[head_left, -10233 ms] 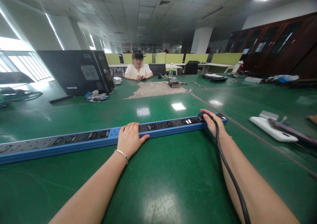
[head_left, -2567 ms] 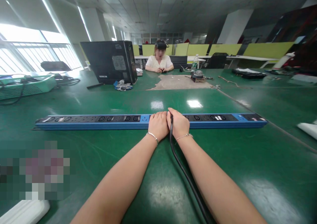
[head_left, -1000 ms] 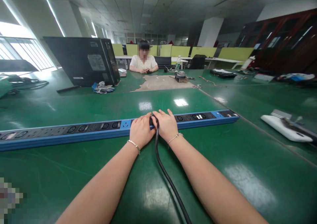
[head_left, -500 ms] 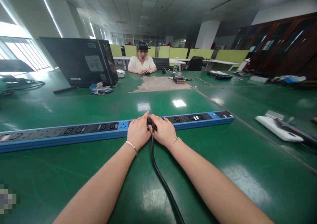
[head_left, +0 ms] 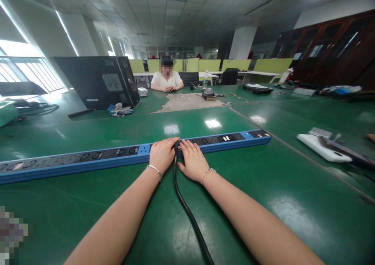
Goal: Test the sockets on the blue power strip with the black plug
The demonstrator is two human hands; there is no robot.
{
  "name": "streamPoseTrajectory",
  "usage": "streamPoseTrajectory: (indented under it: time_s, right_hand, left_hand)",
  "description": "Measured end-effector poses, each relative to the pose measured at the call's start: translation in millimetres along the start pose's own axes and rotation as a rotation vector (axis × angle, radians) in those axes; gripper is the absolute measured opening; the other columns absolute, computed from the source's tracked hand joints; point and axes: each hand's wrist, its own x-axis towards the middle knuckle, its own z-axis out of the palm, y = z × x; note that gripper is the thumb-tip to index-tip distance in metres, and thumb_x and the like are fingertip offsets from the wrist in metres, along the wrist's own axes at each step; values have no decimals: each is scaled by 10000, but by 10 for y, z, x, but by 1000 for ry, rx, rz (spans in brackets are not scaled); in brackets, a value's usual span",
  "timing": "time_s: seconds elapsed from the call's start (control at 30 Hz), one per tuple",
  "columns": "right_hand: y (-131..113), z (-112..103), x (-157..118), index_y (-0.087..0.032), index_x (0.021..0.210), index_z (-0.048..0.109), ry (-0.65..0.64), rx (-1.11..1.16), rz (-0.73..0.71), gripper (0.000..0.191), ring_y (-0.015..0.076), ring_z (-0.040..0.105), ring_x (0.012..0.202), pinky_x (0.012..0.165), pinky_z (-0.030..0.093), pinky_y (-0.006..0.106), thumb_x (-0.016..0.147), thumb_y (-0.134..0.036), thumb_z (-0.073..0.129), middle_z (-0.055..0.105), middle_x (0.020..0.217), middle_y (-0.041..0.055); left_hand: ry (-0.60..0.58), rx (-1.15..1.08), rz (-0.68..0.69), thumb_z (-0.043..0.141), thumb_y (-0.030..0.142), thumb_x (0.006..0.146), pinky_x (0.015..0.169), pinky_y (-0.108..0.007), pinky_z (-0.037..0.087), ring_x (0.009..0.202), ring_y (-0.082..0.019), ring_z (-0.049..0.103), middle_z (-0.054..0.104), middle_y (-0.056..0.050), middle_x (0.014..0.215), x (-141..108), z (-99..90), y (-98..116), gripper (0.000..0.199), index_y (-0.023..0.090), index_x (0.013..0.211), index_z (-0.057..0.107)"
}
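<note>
A long blue and black power strip (head_left: 96, 161) with several sockets lies across the green table. A black plug (head_left: 176, 145) meets its upper face near the middle, and a thick black cable (head_left: 187, 208) runs from it towards me. My left hand (head_left: 162, 154) is closed at the left of the plug, fingers together against it, partly hiding it. On the other side, my right hand (head_left: 193, 161) rests over the strip with its fingers stretched out and the thumb apart. Both hands cover part of the strip, so the plug's contacts are hidden.
A black computer case (head_left: 96, 83) stands back left, with gloves (head_left: 120, 110) beside it. A person (head_left: 166, 79) sits across the table behind a brown sheet (head_left: 187, 102). A white device (head_left: 322, 147) lies at right, and a bottle (head_left: 206, 79) stands farther back.
My right hand has loosened from the plug and moved slightly down and right, its fingers now stretched out. My left hand stays by the plug. The view has shifted a little.
</note>
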Motion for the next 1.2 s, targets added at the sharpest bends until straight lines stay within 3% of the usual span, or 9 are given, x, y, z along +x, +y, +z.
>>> streamPoseTrajectory:
  time_s: [0.17, 0.4, 0.63, 0.83, 0.93, 1.03, 1.1, 1.2]
  right_hand:
    - [-51, 38, 18, -42, 1325, 375, 51, 4, 46, 627, 259, 223, 1332, 1101, 126, 433, 767, -297, 501, 345, 1414, 166]
    - [-31, 81, 25, -56, 1309, 399, 89, 22, 39, 568, 246, 252, 1319, 1101, 123, 414, 777, -249, 447, 381, 1398, 138]
    - [-26, 64, 33, -61, 1306, 397, 85, 30, 33, 578, 242, 256, 1316, 1098, 137, 417, 758, -230, 464, 380, 1397, 141]
    - [-21, 72, 39, -74, 1309, 393, 93, 17, 35, 583, 237, 258, 1318, 1099, 134, 414, 751, -224, 475, 377, 1400, 140]
    - [-13, 78, 37, -82, 1315, 393, 92, 14, 27, 583, 234, 267, 1315, 1100, 136, 403, 757, -233, 468, 377, 1404, 122]
    - [-8, 82, 38, -74, 1315, 395, 84, 14, 30, 587, 232, 267, 1315, 1103, 134, 392, 759, -244, 469, 376, 1405, 119]
    - [-10, 83, 41, -71, 1314, 398, 83, 15, 33, 586, 232, 268, 1315, 1102, 136, 394, 758, -242, 468, 379, 1403, 121]
    - [-15, 81, 46, -70, 1309, 405, 92, 17, 34, 578, 233, 273, 1313, 1101, 140, 401, 755, -225, 460, 386, 1399, 124]
  left_hand:
    - [-11, 36, -13, 402, 212, 853, 837, -318, 424, 1001, -179, 585, 636, -32, 1117, 4, -4, 53, 343, 275, 1176, 501]
    - [-31, 21, -20, 420, 207, 848, 841, -310, 420, 996, -173, 574, 631, -32, 1085, 28, 0, 57, 335, 272, 1169, 492]
    - [33, -47, 20, 413, 261, 872, 846, -321, 434, 972, -174, 587, 640, -43, 1066, -1, 76, 28, 288, 244, 1148, 494]
    - [395, -260, -134, 397, 312, 882, 912, -312, 425, 1021, -172, 560, 608, -68, 1120, 135, -62, -6, 305, 201, 1149, 496]
    - [445, -268, -207, 408, 332, 873, 904, -308, 428, 1011, -179, 565, 609, -52, 1117, 157, -264, -217, 313, 213, 1142, 516]
    - [497, -234, -420, 458, 338, 836, 849, -307, 453, 925, -180, 591, 624, -39, 1066, 27, -493, -646, 315, 225, 1120, 535]
    - [477, -174, -531, 474, 335, 814, 808, -314, 465, 867, -184, 598, 631, -36, 1021, -143, -640, -973, 306, 234, 1092, 552]
    - [376, -62, -578, 465, 374, 808, 777, -334, 469, 830, -199, 601, 628, -51, 1007, -429, -816, -1355, 338, 237, 1109, 538]
